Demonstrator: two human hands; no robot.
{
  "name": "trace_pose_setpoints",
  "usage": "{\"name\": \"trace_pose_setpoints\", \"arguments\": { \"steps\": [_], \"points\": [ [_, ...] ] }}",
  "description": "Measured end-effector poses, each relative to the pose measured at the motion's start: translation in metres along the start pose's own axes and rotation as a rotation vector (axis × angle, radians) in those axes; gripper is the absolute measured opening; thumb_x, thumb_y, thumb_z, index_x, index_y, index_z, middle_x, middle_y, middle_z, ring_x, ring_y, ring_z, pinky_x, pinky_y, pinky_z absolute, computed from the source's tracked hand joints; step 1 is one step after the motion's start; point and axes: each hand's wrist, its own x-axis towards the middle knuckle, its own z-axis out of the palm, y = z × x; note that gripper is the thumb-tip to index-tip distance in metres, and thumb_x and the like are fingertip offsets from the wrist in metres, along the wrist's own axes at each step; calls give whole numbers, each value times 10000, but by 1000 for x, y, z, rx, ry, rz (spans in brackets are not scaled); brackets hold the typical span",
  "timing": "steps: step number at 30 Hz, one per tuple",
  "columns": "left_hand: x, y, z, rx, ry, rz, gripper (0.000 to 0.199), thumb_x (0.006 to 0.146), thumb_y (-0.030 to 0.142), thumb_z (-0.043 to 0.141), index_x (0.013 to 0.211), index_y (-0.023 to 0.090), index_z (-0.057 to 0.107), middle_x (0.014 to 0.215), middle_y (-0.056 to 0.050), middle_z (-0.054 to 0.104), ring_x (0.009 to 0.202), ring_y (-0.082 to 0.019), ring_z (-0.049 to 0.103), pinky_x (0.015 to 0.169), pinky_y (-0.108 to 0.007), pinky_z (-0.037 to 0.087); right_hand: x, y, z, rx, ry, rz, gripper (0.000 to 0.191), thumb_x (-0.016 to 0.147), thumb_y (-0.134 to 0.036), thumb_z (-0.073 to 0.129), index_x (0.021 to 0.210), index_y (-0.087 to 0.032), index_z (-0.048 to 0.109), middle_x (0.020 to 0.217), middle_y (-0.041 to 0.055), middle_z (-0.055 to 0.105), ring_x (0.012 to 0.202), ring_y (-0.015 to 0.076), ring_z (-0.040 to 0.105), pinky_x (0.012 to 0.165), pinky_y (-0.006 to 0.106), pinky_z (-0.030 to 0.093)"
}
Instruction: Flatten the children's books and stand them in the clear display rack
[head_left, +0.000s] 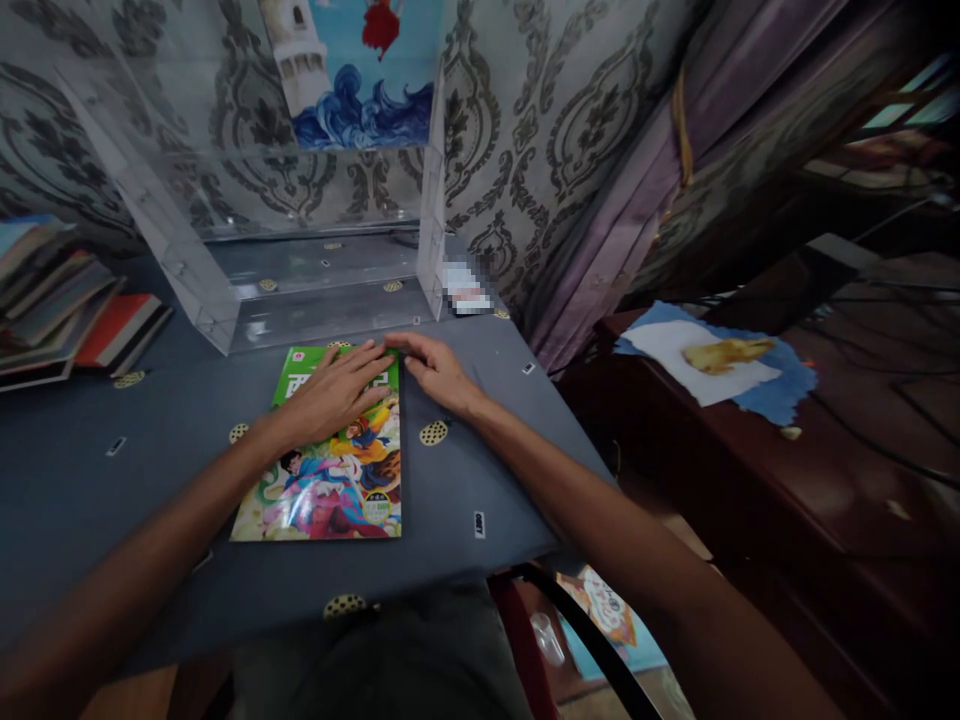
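The left hand [334, 393] is lying flat on the book [330, 495], the right hand [437, 375] curving loosely at its far right corner, neither gripping; uneven pushing is risking a skew.

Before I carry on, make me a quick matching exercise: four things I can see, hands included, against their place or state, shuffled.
Things:
1. Left hand
2. Clear rack
3. Right hand
4. Pile of books

Places and states:
A. See-through, standing beyond the green-topped book
B. Palm down across the upper part of that book's cover
C. Heaped at the left of the grey table
D. At the upper right corner of the green-topped book

Right pairs: 1-B, 2-A, 3-D, 4-C
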Motion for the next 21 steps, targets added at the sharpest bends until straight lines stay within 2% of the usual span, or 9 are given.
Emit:
{"name": "trace_pose_setpoints", "arguments": {
  "steps": [4,9,11,14,17,19,21],
  "points": [
    [-2,2,0,7,-10,26,684,1066,616,220,1543,179,443,1646,-133,402,1558,-291,301,1255,-600,203,0,0,0,-4,10,10,524,841,8,459,1254,-230,676,1297,29,733,1250,177,667,1178,456,461],
    [-1,1,2,-8,29,38,652,1069,609,230,1547,219,441,1631,-116,434,1546,-291,324,1249,-589,222,-1,-3,0,-53,6,0,515,844,-7,462,1250,-235,683,1293,24,734,1245,178,666,1167,454,469],
    [-7,6,-1,-24,5,64,658,1065,618,238,1556,223,426,1637,-118,423,1551,-302,312,1248,-600,212,-2,-5,0,-103,15,-5,509,849,-20,477,1256,-243,688,1292,22,735,1250,185,660,1167,458,466],
    [-29,21,-9,-54,-87,116,715,1026,696,281,1578,253,390,1672,-111,357,1564,-324,276,1257,-619,167,-4,-8,0,-164,18,3,492,869,-45,484,1275,-233,688,1282,37,737,1228,198,667,1148,464,478],
    [-59,39,-13,-82,-183,225,926,898,842,393,1620,270,294,1716,-121,224,1588,-353,184,1269,-615,134,-6,-9,0,-182,12,6,483,891,-58,471,1292,-226,682,1277,51,738,1190,206,680,1114,479,503],
    [-76,49,-12,-77,-201,270,1038,842,876,445,1645,260,212,1728,-138,145,1595,-369,131,1270,-621,128,-7,-9,1,-187,15,6,487,899,-58,474,1295,-250,682,1264,35,743,1181,203,681,1112,484,503],
    [-85,55,-8,-58,-184,268,1023,871,833,478,1657,266,152,1733,-138,100,1598,-374,102,1271,-626,129,-7,-7,1,-180,25,13,486,903,-59,479,1290,-267,688,1251,27,747,1174,200,684,1112,479,505]
  ]
}}
